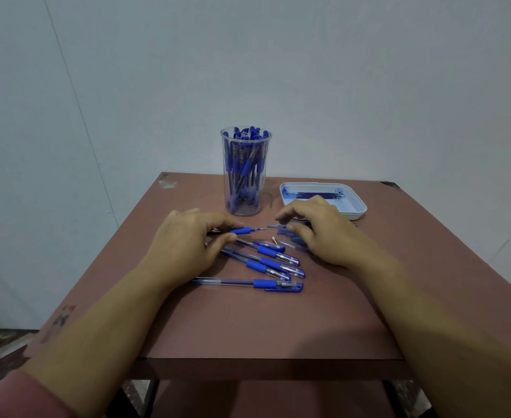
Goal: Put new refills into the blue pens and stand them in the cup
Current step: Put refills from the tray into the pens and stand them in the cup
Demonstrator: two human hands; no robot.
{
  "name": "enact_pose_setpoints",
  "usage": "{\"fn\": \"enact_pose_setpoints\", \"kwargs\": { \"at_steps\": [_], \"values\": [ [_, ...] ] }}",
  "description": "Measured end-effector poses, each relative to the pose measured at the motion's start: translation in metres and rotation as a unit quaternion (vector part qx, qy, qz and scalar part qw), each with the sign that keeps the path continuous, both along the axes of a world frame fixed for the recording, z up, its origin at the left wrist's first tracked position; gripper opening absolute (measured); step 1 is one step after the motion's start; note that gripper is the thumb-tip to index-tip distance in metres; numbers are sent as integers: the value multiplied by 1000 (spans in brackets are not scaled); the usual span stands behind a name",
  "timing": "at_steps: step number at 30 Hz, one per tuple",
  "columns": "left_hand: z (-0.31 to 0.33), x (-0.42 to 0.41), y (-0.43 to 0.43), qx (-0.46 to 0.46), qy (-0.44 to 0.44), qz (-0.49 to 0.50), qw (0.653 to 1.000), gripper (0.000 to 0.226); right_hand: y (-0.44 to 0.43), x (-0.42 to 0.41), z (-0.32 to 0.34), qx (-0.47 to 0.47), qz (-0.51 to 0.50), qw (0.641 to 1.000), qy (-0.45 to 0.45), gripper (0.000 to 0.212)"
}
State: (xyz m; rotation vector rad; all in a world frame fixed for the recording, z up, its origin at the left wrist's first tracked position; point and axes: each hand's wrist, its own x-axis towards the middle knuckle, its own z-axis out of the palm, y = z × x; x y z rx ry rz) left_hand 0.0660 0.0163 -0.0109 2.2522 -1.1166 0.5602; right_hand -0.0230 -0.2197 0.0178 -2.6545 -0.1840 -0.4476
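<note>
My left hand grips an uncapped blue pen by its barrel, tip pointing right. My right hand pinches a blue cap just right of that tip, a small gap between them. Several capped blue pens lie on the table below my hands. A small metal tip piece lies between the hands. More blue parts sit partly hidden under my right hand. The clear cup, full of blue pens, stands behind my hands.
A white tray with dark refills lies at the back right, just behind my right hand. The brown table has chipped back corners. A pale wall rises behind it.
</note>
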Motion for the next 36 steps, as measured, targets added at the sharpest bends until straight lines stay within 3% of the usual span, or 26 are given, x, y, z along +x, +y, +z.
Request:
{"fn": "enact_pose_setpoints", "kwargs": {
  "at_steps": [9, 15, 18, 20, 25, 30, 36],
  "values": [
    [3, -3, -3, -3, -18, -43, 999, 24, 18, 2, -10, 22, 52, 995, -83, 18],
    [4, -4, -2, -3, -15, -37, 999, 25, 1, -2, -9, 32, 7, 998, -46, 8],
    [4, -5, -4, -2, -18, -44, 999, 25, 7, -7, -8, 38, 21, 998, -47, 20],
    [3, -5, -5, -1, -20, -47, 999, 25, 11, -6, -9, 28, 32, 998, -54, 27],
    [3, -3, -3, -3, -25, -45, 999, 25, -6, -2, -14, 2, -5, 996, -85, 13],
    [2, -2, -6, -5, -29, -56, 998, 25, 0, 0, -16, -30, 27, 993, -113, 24],
    [2, -1, -6, -4, -25, -53, 998, 25, -7, 0, -19, -37, 15, 990, -132, 17]
  ]
}}
